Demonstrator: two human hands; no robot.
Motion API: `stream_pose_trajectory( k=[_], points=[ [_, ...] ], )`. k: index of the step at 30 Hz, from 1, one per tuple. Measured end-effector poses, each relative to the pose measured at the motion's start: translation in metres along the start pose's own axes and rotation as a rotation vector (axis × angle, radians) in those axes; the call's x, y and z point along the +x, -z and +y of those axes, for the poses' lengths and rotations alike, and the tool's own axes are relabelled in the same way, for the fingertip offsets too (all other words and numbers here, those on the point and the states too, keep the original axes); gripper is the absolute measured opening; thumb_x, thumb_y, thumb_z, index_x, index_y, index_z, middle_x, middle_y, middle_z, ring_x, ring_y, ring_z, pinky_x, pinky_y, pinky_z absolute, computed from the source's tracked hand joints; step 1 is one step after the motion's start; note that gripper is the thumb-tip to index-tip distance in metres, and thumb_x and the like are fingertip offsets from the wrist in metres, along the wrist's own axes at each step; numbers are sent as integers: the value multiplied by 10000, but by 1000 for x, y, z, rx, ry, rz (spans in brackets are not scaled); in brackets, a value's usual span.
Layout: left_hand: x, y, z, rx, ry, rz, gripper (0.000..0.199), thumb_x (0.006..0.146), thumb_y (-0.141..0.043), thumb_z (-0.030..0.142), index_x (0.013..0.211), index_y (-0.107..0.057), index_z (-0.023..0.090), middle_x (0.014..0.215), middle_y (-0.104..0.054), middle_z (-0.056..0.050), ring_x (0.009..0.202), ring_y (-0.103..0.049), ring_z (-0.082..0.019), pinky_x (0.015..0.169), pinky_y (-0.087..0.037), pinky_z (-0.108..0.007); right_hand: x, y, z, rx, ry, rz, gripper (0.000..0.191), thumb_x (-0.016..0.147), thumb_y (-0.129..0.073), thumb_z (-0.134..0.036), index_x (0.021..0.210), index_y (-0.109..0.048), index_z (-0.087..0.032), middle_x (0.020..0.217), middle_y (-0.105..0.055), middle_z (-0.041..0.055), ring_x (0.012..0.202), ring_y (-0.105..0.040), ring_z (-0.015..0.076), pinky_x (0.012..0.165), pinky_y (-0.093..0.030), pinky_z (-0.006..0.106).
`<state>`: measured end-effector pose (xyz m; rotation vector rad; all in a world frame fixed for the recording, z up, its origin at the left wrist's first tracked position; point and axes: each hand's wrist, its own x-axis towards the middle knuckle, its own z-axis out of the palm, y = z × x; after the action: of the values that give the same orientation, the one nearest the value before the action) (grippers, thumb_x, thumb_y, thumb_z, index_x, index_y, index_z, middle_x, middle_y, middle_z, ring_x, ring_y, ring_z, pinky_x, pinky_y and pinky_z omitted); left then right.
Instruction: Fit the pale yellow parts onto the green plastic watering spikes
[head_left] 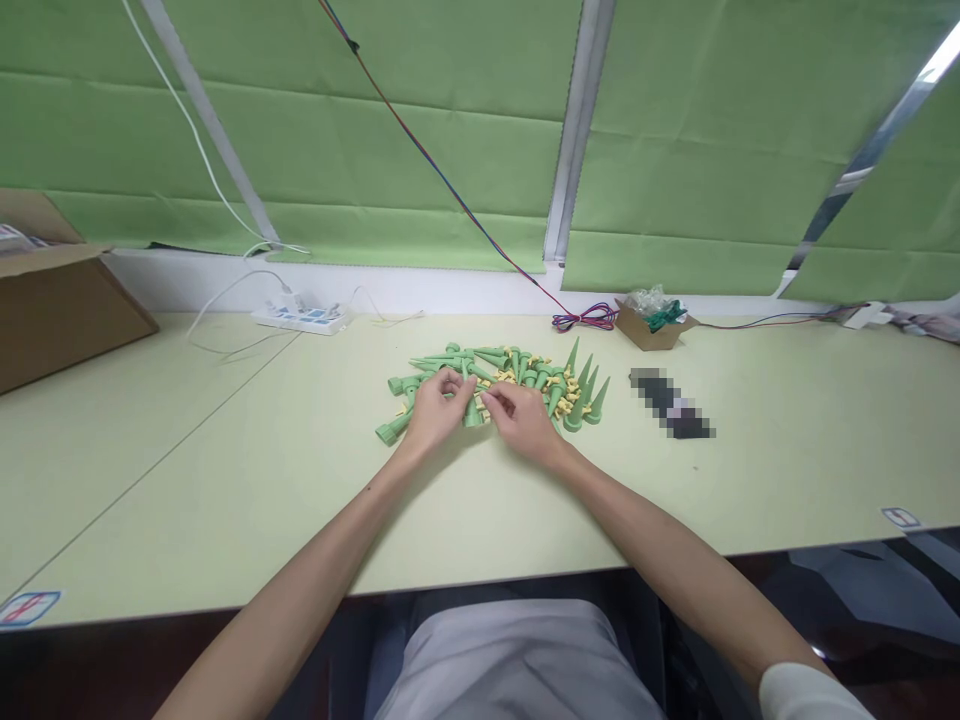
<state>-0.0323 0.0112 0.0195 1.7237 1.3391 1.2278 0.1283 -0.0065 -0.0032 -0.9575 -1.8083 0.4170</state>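
Observation:
My left hand (440,402) is closed, thumb and fingers pinching a green plastic spike (472,412) that stands roughly upright with its wide end down. Close beside it, my right hand (519,418) has its thumb and forefinger pressed together near the spike; anything between them is too small to make out. Around and behind both hands lies a heap of green cone-shaped spikes (581,405), mixed with small yellow plastic pieces (568,392). Several spikes stand on their wide ends at the heap's right side, while others lie flat to the left.
A white power strip (300,317) sits by the wall at the back left, near a cardboard box (67,310). Behind the heap are a coiled red-blue wire (585,318) and a small carton (646,332). A blurred dark object (671,405) lies to the right on the table (247,480).

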Motion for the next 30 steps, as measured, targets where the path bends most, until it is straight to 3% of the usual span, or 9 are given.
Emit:
stream_pose_trajectory(
  k=[10,17,23,30],
  points=[
    [-4,-2,6,91,-119,66,292,850,-601,437,717,-489,203,650,-504,28,528,-437,-106,513,-325,-252,1,-4,0,146,-166,2,304,921,-537,-398,700,-556,-191,587,-552,-19,520,-469,114,535,-364,252],
    [-7,-3,5,135,-186,69,290,882,-584,433,740,-459,213,629,-487,42,506,-430,-104,519,-337,-256,3,-3,-6,350,-367,-46,302,877,-571,-424,672,-532,-205,522,-542,-29,382,-479,115,416,-376,252],
    [-9,-2,3,201,-266,54,288,909,-570,419,758,-425,222,587,-446,56,494,-399,-107,549,-333,-258,4,-2,-8,401,-432,-76,314,873,-576,-380,622,-514,-203,489,-542,-36,346,-463,97,369,-351,229],
    [-10,-2,7,237,-256,23,271,934,-543,427,789,-438,224,600,-447,57,483,-384,-108,544,-311,-268,4,-3,-3,424,-441,-31,319,871,-597,-392,628,-504,-209,494,-545,-41,356,-474,94,381,-363,225]
  ],
)
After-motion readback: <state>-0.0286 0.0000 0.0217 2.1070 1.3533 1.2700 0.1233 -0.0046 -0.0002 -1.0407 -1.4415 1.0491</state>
